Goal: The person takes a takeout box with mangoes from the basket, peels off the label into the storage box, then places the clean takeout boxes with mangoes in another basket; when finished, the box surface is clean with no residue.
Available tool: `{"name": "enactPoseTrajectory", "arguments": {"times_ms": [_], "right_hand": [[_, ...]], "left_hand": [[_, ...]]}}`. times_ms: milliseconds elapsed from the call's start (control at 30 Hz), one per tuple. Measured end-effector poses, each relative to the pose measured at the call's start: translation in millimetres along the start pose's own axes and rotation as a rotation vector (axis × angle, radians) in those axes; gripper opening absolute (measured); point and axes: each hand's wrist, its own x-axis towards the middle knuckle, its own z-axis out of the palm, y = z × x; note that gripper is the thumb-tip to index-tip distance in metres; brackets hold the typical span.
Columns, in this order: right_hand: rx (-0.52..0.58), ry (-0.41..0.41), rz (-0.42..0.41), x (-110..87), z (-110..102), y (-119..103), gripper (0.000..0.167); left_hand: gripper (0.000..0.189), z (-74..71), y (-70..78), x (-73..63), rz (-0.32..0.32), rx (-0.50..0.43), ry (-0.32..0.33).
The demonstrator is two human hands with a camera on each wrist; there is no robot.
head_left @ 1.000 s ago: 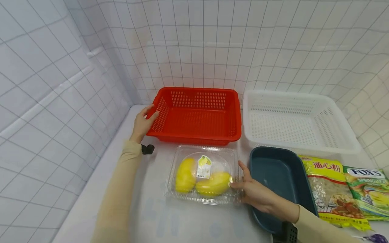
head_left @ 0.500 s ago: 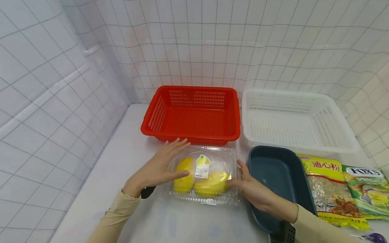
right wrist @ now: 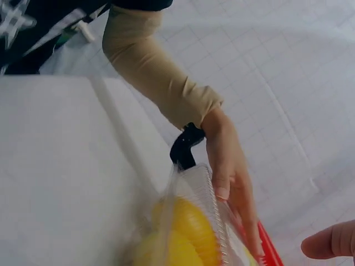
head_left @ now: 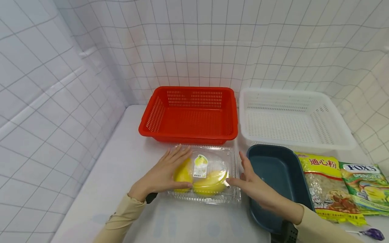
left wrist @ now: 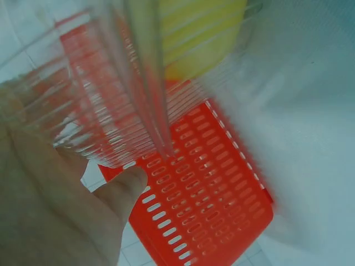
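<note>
A clear plastic clamshell box point(head_left: 209, 201) holds two yellow, mango-like fruits point(head_left: 209, 186) and has a label point(head_left: 200, 166) on its lid. Across the left part of the lid lies my left hand point(head_left: 161, 175), its fingers straight and its thumb pointing right. The right wrist view shows that hand flat along the lid. My right hand point(head_left: 255, 185) is at the box's right edge, thumb and index finger extended and spread. Its thumb overlaps the lid's edge in the head view; the right wrist view has the thumb point(right wrist: 330, 241) apart from the box.
Behind the box stands a red basket point(head_left: 188, 139), with a white basket point(head_left: 299, 143) to its right. A dark blue tray point(head_left: 279, 184) sits partly under my right forearm. Farther right lie a yellow pasta bag point(head_left: 331, 189), a green FOX'S bag point(head_left: 366, 189) and a purple lollipop point(head_left: 373, 233).
My left hand has left the red basket's left rim and come down over the left side of the box. The right hand stays by the box's right edge, its fingers a little more spread.
</note>
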Motion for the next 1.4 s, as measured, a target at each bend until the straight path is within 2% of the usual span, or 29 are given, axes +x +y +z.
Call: {"name": "enactPoseTrajectory", "arguments": {"times_ms": [100, 200, 267, 333, 433, 533, 700, 833, 1133, 1400], "right_hand": [[-0.208, 0.055, -0.236, 2.7, -3.5, -3.2, 0.093], [-0.426, 0.116, -0.49, 11.1, -5.5, -7.0, 0.08], [-0.523, 0.122, -0.602, 17.9, -5.0, -11.0, 0.071], [-0.593, 0.103, -0.671, 24.7, -3.3, -15.5, 0.06], [-0.67, 0.043, -0.699, 33.8, 1.1, -21.7, 0.048], [-0.737, -0.045, -0.687, 42.3, 7.0, -26.3, 0.039], [-0.808, -0.197, -0.635, 54.1, 16.9, -30.6, 0.035], [-0.869, -0.274, -0.62, 59.2, 23.3, -31.1, 0.032], [-0.965, -0.324, -0.645, 62.8, 30.6, -30.5, 0.024], [-1.038, -0.317, -0.719, 66.3, 32.3, -29.4, 0.015]], "left_hand": [[0.099, 1.3, -0.8, -0.1, -0.004, -0.017, 0.008], [0.1, 3.0, -1.9, 0.1, -0.002, -0.033, 0.018], [0.1, 4.5, -2.6, 0.2, -0.004, -0.045, 0.024], [0.1, 6.2, -3.2, 0.4, -0.006, -0.05, 0.033], [0.1, 8.3, -3.9, 0.9, -0.002, -0.057, 0.046], [0.101, 9.1, -4.7, 1.6, 0.008, -0.061, 0.049], [0.102, 9.2, -5.8, 1.6, 0.014, -0.065, 0.043], [0.101, 8.6, -4.7, 0.7, 0.006, -0.067, 0.042], [0.1, 8.9, -3.5, 0.1, 0.006, -0.066, 0.052], [0.098, 9.8, -3.3, 0.6, 0.011, -0.064, 0.058]]}}
